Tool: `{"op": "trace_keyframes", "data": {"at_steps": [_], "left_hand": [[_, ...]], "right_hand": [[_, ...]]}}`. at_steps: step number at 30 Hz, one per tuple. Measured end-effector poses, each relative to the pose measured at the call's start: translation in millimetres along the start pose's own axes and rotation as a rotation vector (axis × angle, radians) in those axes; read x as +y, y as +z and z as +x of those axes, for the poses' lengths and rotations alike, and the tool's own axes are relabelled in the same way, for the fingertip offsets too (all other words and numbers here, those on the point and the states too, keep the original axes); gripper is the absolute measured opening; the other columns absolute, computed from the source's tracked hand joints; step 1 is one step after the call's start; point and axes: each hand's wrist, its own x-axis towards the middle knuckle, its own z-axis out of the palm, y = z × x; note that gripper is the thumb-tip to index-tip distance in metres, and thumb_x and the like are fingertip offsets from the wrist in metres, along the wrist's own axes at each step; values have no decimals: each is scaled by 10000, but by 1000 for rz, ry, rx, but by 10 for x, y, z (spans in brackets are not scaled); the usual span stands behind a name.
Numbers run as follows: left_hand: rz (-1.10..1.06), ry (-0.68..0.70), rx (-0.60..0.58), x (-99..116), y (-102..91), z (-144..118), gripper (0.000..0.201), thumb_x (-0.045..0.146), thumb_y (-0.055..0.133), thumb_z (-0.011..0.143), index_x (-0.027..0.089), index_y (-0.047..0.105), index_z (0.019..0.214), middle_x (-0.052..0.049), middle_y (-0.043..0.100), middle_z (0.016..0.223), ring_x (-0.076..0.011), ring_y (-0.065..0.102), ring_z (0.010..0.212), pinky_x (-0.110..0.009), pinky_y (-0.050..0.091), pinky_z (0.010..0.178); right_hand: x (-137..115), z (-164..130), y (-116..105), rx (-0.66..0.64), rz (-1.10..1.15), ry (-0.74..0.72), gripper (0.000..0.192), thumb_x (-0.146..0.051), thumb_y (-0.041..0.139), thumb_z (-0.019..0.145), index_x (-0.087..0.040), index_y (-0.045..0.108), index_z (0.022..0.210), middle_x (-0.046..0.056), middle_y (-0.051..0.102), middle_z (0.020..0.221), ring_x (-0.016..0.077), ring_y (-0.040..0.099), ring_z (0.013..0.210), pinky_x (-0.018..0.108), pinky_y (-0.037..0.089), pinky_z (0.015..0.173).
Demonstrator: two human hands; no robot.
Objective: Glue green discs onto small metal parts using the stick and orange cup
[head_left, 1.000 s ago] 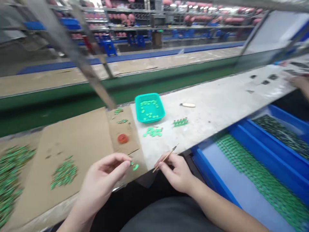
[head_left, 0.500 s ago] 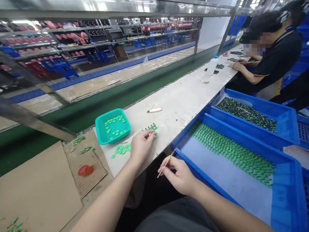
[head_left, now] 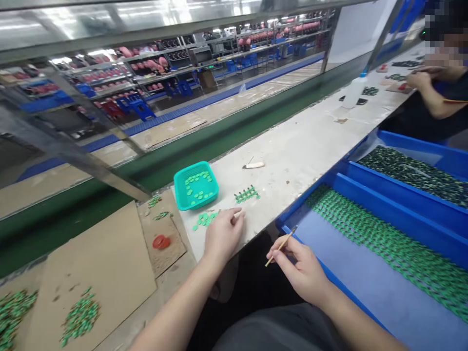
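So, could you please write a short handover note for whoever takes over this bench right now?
Left hand: on the white bench, fingertips pinched near the loose green discs; whether it holds one is unclear.
Right hand: gripping a thin wooden stick over the blue tray.
Teal basket holds some discs; a short row of green parts lies beside it.
Blue tray partly lined with green parts; loose discs are not yet cleared.
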Motion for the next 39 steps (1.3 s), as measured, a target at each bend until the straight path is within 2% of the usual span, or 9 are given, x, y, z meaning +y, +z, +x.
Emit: {"op": "trace_keyframes", "data": {"at_steps": [6, 13, 18, 21, 24, 29, 32, 34, 39], "left_hand": [[157, 80, -54, -539, -471, -97, 339, 291, 593, 996, 249, 852, 1211, -122, 797, 1189, -346, 732, 1177, -490, 583, 1051], [146, 245, -149, -654, -513, 51, 149, 191, 650, 958, 264, 780, 946, -63, 801, 1030, -284, 749, 1039, -409, 598, 908], [96, 292, -40, -904, -743, -709, 211, 276, 584, 1089, 265, 777, 1004, -48, 805, 1013, -239, 749, 963, -372, 601, 848], [72, 283, 83, -1145, -935, -1227, 279, 303, 541, 1151, 255, 792, 1040, -54, 831, 1006, -222, 760, 918, -370, 613, 847], [49, 276, 133, -1344, -1068, -1528, 229, 301, 596, 1149, 271, 808, 1068, -37, 854, 1035, -208, 788, 951, -356, 629, 893], [14, 168, 157, -1413, -1116, -1689, 172, 286, 621, 1138, 281, 793, 1144, -10, 853, 1084, -189, 799, 976, -327, 632, 897], [26, 38, 191, -1354, -1058, -1694, 182, 327, 621, 1120, 261, 777, 1187, -20, 825, 1047, -198, 787, 948, -319, 626, 808], [89, 46, 173, -1326, -1010, -1669, 237, 338, 600, 1120, 256, 784, 1245, -30, 810, 1035, -221, 778, 949, -350, 624, 810], [272, 103, 152, -1346, -958, -1625, 264, 347, 546, 1153, 223, 776, 1109, -51, 776, 956, -245, 745, 883, -395, 581, 769]], "right_hand": [[-32, 64, 129, -73, -35, -26, 135, -323, 642, 1128, -247, 719, 1047, 33, 807, 963, 195, 811, 872, 325, 649, 834], [-80, 52, 310, -132, -78, -48, 142, -340, 646, 1136, -245, 725, 1068, 33, 817, 980, 191, 814, 886, 321, 644, 841], [-102, -3, 367, -144, -120, 7, 207, -389, 611, 1159, -238, 752, 1143, 38, 798, 939, 191, 803, 851, 310, 651, 794], [-162, 11, 454, -184, -107, 56, 309, -392, 618, 1158, -252, 739, 1406, -16, 715, 808, 161, 730, 723, 268, 610, 668], [-275, 70, 588, -205, -37, 67, 552, -303, 663, 1134, -324, 567, 1677, -81, 643, 723, 126, 661, 636, 229, 581, 636], [-550, 270, 783, -331, 139, 13, 215, -289, 660, 1149, -295, 863, 1218, 8, 861, 862, 148, 839, 780, 227, 692, 748], [-703, 411, 878, -375, 273, 3, 147, -339, 740, 1121, -277, 871, 1146, 58, 922, 1038, 206, 905, 968, 283, 745, 887], [-764, 492, 954, -353, 244, -2, 54, -313, 820, 1075, -269, 850, 1087, 37, 908, 969, 179, 893, 905, 247, 735, 852], [-722, 615, 1156, -283, 138, -9, 329, -466, 686, 1166, -227, 842, 1001, 21, 804, 754, 128, 780, 678, 201, 658, 651]]}}
